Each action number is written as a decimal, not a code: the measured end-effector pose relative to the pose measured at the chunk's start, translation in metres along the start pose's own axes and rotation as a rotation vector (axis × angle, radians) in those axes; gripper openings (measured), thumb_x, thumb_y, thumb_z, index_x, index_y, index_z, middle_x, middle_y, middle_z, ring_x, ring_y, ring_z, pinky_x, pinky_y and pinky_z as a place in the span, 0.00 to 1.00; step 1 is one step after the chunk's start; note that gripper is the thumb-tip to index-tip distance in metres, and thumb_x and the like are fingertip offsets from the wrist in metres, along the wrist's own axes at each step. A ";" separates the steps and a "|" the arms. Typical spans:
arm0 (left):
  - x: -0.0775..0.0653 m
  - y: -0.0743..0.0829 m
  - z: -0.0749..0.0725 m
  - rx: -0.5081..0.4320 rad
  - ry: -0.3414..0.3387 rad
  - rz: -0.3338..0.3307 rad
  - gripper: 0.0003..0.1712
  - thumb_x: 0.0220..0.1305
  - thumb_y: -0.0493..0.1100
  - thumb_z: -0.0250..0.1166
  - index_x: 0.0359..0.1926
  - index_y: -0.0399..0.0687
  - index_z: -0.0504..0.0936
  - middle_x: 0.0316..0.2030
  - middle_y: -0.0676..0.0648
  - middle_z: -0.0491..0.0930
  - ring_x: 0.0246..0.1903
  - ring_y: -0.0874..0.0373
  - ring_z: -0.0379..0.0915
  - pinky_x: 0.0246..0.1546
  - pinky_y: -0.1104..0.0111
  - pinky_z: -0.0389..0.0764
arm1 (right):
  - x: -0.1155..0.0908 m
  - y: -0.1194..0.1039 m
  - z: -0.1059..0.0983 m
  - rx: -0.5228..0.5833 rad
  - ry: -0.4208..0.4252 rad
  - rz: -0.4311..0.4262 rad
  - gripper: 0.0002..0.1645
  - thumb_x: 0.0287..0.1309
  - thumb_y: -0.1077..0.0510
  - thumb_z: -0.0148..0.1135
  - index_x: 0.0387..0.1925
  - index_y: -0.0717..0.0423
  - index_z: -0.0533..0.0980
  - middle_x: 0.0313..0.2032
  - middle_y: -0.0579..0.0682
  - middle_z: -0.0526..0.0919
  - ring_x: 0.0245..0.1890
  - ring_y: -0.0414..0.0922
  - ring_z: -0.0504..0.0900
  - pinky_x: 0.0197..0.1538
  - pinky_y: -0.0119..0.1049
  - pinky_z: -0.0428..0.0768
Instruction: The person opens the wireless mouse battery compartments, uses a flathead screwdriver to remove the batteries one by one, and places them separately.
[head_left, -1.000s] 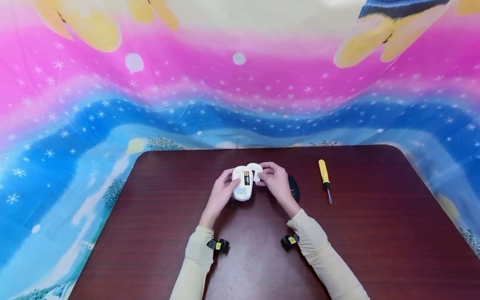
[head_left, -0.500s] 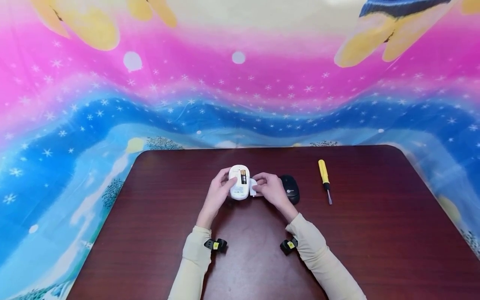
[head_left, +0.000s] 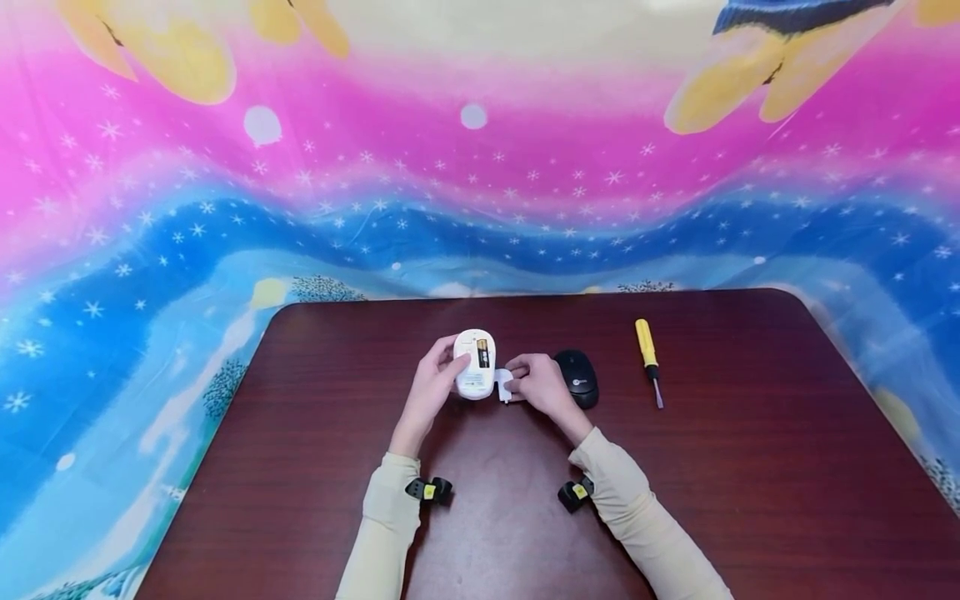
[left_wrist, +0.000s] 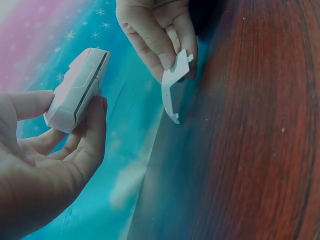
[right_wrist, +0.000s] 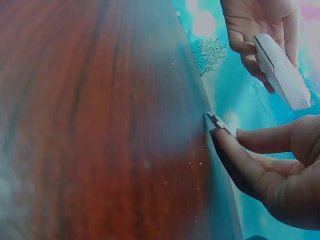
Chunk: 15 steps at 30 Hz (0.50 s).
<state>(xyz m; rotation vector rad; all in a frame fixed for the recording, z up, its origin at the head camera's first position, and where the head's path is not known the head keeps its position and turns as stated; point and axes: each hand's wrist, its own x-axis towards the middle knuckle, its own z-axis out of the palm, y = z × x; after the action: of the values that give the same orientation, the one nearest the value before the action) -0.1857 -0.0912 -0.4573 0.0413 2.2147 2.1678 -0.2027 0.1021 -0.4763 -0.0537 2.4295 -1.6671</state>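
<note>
My left hand [head_left: 432, 379] grips a white computer mouse [head_left: 476, 385], its underside turned up toward the head camera. A battery [head_left: 482, 352] lies in the mouse's uncovered compartment. Between thumb and fingers my right hand [head_left: 542, 385] pinches a thin white battery cover [head_left: 504, 387], just right of the mouse. The left wrist view shows the cover [left_wrist: 172, 82] edge-on, with small tabs, apart from the mouse [left_wrist: 79, 89]. From the right wrist view the mouse [right_wrist: 283, 72] is seen side-on in the left hand [right_wrist: 262, 30].
A black computer mouse [head_left: 576, 379] rests on the dark wooden table [head_left: 495, 517], right beside my right hand. Farther right lies a screwdriver [head_left: 648, 358] with a yellow handle. A patterned cloth [head_left: 480, 200] hangs behind the table's far edge.
The battery cover has moved from beside the mouse's upper right down to its lower right, with the right hand. The white mouse has shifted slightly left. More of the black mouse shows.
</note>
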 end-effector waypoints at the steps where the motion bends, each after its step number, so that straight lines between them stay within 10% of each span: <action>1: 0.000 0.000 0.000 0.002 0.001 -0.001 0.22 0.73 0.34 0.61 0.66 0.35 0.75 0.47 0.37 0.80 0.36 0.60 0.79 0.29 0.69 0.80 | 0.000 0.001 0.000 -0.009 0.003 0.001 0.17 0.54 0.77 0.67 0.48 0.74 0.82 0.39 0.63 0.87 0.34 0.53 0.89 0.33 0.39 0.88; 15: -0.001 0.000 -0.001 0.015 0.008 -0.009 0.22 0.73 0.34 0.60 0.66 0.36 0.75 0.51 0.35 0.79 0.39 0.57 0.78 0.34 0.68 0.80 | -0.004 0.001 0.000 -0.224 0.052 -0.113 0.08 0.50 0.76 0.67 0.36 0.72 0.82 0.27 0.57 0.87 0.21 0.45 0.86 0.24 0.32 0.84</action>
<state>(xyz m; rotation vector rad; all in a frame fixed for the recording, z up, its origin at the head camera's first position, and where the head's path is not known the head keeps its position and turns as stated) -0.1847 -0.0920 -0.4571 0.0234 2.2312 2.1502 -0.1990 0.1026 -0.4769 -0.1857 2.6887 -1.4470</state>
